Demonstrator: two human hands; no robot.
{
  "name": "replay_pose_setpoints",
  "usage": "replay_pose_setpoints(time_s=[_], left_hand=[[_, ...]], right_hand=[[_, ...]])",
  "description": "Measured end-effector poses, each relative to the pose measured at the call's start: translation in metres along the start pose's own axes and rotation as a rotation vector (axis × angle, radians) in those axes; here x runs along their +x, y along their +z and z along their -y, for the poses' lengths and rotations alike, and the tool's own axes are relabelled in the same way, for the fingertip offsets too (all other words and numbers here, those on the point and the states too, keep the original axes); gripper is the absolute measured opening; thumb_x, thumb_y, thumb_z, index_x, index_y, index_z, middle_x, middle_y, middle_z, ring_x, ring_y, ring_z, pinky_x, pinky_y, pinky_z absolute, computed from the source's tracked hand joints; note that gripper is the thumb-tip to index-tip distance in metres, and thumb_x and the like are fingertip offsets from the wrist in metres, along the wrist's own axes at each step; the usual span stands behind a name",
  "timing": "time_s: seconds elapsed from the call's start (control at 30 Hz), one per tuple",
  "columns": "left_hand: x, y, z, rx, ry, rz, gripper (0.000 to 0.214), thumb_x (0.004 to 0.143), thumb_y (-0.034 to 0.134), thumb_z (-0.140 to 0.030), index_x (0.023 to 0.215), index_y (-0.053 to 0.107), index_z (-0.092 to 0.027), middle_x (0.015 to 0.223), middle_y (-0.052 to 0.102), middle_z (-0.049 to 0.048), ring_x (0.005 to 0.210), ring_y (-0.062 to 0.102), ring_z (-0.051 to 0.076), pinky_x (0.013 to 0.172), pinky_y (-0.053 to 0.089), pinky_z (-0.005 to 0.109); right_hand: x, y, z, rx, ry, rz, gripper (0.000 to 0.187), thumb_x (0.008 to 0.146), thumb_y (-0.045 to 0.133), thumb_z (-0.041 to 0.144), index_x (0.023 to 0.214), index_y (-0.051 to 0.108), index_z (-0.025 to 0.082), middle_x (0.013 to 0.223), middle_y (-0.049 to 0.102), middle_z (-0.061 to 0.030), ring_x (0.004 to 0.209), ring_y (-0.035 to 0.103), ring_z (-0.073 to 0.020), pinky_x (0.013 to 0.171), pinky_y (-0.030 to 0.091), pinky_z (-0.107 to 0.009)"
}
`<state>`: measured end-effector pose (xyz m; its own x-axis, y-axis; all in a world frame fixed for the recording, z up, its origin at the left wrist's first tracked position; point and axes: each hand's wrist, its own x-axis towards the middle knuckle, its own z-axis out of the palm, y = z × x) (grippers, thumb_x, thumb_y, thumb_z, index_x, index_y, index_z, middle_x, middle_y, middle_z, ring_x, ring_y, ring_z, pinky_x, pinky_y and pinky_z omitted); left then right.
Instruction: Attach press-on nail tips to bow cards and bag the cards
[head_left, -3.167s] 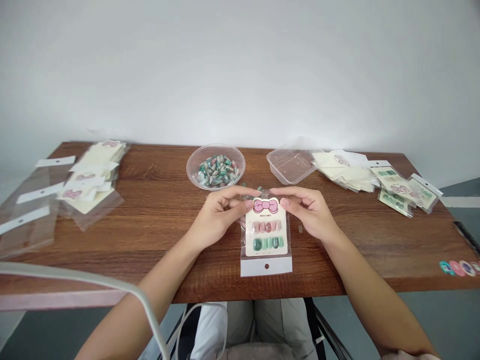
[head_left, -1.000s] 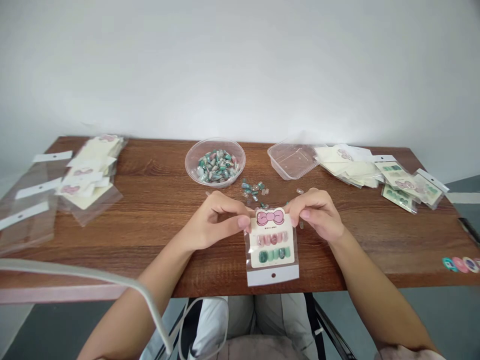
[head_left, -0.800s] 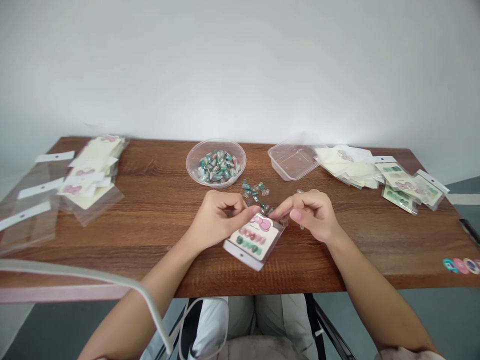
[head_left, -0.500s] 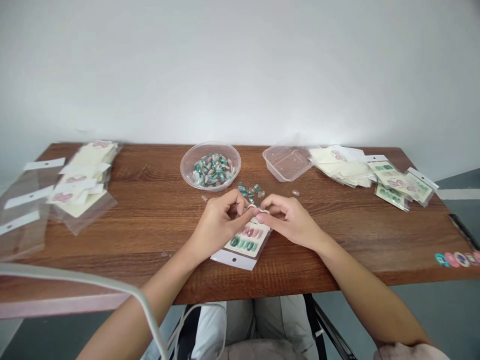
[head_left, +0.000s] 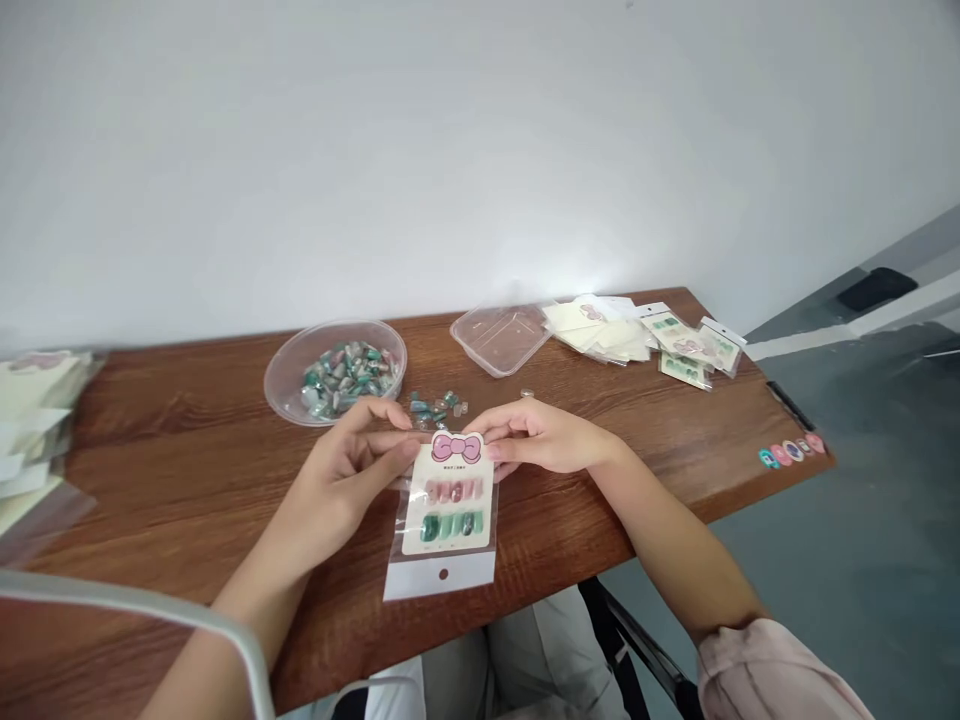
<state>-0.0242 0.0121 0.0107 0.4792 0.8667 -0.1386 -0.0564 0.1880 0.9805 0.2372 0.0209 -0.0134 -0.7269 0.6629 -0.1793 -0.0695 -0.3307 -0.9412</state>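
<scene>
The left hand's fingers and right hand's fingers pinch the top sides of a clear bag holding a bow-topped card of press-on nails, near the surface's front edge, just below loose nails and a plastic bowl of more nails

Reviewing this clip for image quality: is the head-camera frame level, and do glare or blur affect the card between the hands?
In the head view, the frame is tilted, with the wooden table rising toward the right. Glare shows on the clear plastic tray. The nail card between the left hand and right hand is sharp enough to show its bow and nail rows, while the pale curved strip at lower left looks soft.
</scene>
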Motion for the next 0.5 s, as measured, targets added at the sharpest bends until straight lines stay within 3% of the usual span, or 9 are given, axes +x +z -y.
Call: replay_pose_setpoints(time_s=[0.17,0.2,0.27,0.3,0.37,0.43,0.5], left_hand=[[-0.002,-0.008,0.001,-0.016,-0.038,-0.07,0.023,0.089,0.08,-0.035,0.095,0.06,-0.025,0.105,0.08,0.0027,0.087,0.077,0.019,0.078,0.063,0.027],[-0.003,-0.009,0.0,-0.028,-0.044,-0.09,0.023,0.089,0.08,-0.035,0.096,0.06,-0.025,0.111,0.08,0.0034,0.09,0.078,0.02,0.08,0.063,0.028],[-0.003,-0.011,0.0,-0.047,-0.046,-0.11,0.022,0.089,0.079,-0.036,0.097,0.061,-0.025,0.116,0.08,0.0049,0.093,0.079,0.023,0.083,0.064,0.03],[-0.003,-0.012,0.0,-0.052,-0.041,-0.115,0.021,0.089,0.078,-0.036,0.097,0.062,-0.025,0.117,0.08,0.0059,0.094,0.08,0.024,0.083,0.064,0.03],[-0.003,-0.013,-0.001,-0.041,-0.023,-0.122,0.02,0.089,0.078,-0.035,0.098,0.063,-0.025,0.115,0.081,0.0078,0.094,0.08,0.026,0.08,0.064,0.031],[-0.001,-0.012,-0.001,-0.006,0.008,-0.131,0.02,0.088,0.078,-0.037,0.096,0.064,-0.024,0.112,0.081,0.0092,0.09,0.081,0.027,0.077,0.064,0.033],[0.001,-0.01,-0.002,0.048,0.038,-0.146,0.023,0.089,0.077,-0.042,0.095,0.066,-0.023,0.107,0.082,0.0095,0.081,0.081,0.026,0.07,0.063,0.032]], right_hand=[[-0.017,-0.013,0.015,-0.022,-0.063,0.015,0.06,0.095,0.074,0.035,0.149,0.051,0.022,0.112,0.078,-0.0066,0.101,0.077,-0.0176,0.089,0.067,-0.035],[-0.022,-0.018,0.019,-0.043,-0.109,-0.029,0.058,0.096,0.072,0.032,0.15,0.052,0.024,0.114,0.077,-0.0067,0.102,0.077,-0.0176,0.086,0.067,-0.034],[-0.034,-0.032,0.025,-0.094,-0.249,-0.19,0.039,0.094,0.072,0.027,0.132,0.067,0.024,0.125,0.074,-0.0072,0.103,0.076,-0.018,0.082,0.068,-0.031],[-0.04,-0.042,0.026,-0.099,-0.349,-0.33,0.028,0.091,0.072,0.026,0.12,0.073,0.024,0.123,0.075,-0.0059,0.1,0.076,-0.017,0.08,0.068,-0.03],[-0.05,-0.064,0.027,-0.051,-0.615,-0.766,0.021,0.084,0.073,0.02,0.104,0.076,0.027,0.115,0.076,-0.0018,0.098,0.074,-0.0149,0.085,0.067,-0.029],[-0.059,-0.088,0.023,0.013,-0.857,-1.21,0.028,0.079,0.071,0.016,0.105,0.075,0.026,0.121,0.073,-0.0011,0.1,0.073,-0.0138,0.093,0.064,-0.032],[-0.067,-0.112,0.018,0.059,-0.959,-1.538,0.033,0.077,0.061,0.014,0.107,0.071,0.023,0.126,0.069,-0.004,0.104,0.072,-0.0147,0.1,0.062,-0.037]])
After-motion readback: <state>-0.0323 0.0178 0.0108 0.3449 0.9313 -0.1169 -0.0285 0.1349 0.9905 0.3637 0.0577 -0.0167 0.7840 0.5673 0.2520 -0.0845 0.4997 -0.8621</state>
